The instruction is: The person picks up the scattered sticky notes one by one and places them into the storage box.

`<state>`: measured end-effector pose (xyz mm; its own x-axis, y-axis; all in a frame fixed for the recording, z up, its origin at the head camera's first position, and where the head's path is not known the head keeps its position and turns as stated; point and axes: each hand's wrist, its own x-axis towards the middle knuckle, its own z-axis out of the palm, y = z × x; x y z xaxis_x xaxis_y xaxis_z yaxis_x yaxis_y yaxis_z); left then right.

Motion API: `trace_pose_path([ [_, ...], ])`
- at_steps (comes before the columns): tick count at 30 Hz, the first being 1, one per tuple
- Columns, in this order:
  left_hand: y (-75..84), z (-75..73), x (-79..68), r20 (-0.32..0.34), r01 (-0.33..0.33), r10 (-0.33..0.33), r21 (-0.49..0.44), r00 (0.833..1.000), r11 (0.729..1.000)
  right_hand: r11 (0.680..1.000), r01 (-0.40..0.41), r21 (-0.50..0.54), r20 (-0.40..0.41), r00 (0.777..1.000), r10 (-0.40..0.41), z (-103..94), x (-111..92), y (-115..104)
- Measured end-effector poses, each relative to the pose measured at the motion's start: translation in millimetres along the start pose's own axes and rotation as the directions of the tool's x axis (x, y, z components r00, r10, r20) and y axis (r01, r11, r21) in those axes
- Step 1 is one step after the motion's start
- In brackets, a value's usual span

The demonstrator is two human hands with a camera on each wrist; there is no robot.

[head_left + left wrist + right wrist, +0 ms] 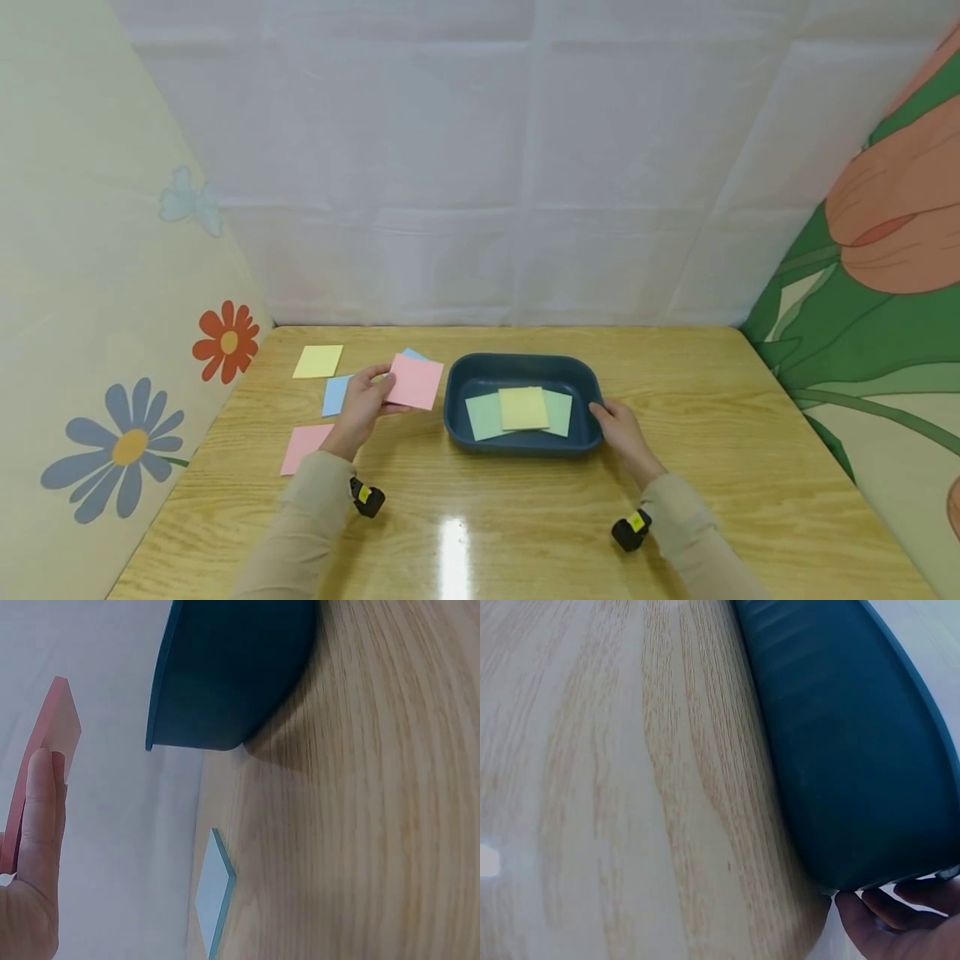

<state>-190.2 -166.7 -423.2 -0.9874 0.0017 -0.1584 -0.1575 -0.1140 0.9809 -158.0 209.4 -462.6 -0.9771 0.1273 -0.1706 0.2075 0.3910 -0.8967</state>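
Pink pads: 2, left hand pinching 1; blues, yellows, greens: 2 each; tray: 1, right hand gripping.

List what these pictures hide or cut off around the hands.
- Head view: most of the rear blue pad, behind the held pink pad.
- Head view: part of the front blue pad, behind the left hand.
- Left wrist view: contents of the bin, behind its wall.
- Right wrist view: part of the right hand, cut off by the edge.
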Motion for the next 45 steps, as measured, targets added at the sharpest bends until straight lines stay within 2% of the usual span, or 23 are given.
trace_pose_path([
  [10, -1.7, 21.4, 6.9, 0.012, 0.002, -0.003, 0.046, 1.000, 0.999, 1.000, 0.002, 0.004, 0.012, 1.000, -0.002, -1.1, -1.3, -0.5],
  [18, -6.4, 37.7, 10.2, 0.020, -0.001, 0.000, 0.034, 1.000, 0.999, 1.000, 0.006, 0.007, -0.001, 1.000, -0.006, -1.5, -2.2, -1.6],
  [26, -10.0, 49.0, 9.8, 0.082, -0.022, 0.017, 0.060, 0.996, 0.998, 1.000, 0.003, 0.014, 0.002, 1.000, -0.003, -1.5, -2.1, -2.2],
  [33, -11.9, 58.6, 10.2, 0.105, -0.030, 0.025, 0.051, 0.994, 0.998, 1.000, 0.000, 0.019, 0.003, 1.000, 0.000, -1.2, -1.6, -2.1],
  [45, -16.0, 77.4, 13.5, 0.134, 0.008, -0.015, 0.059, 0.991, 0.998, 1.000, 0.006, 0.018, 0.018, 1.000, -0.006, -0.8, -2.2, -0.9],
])
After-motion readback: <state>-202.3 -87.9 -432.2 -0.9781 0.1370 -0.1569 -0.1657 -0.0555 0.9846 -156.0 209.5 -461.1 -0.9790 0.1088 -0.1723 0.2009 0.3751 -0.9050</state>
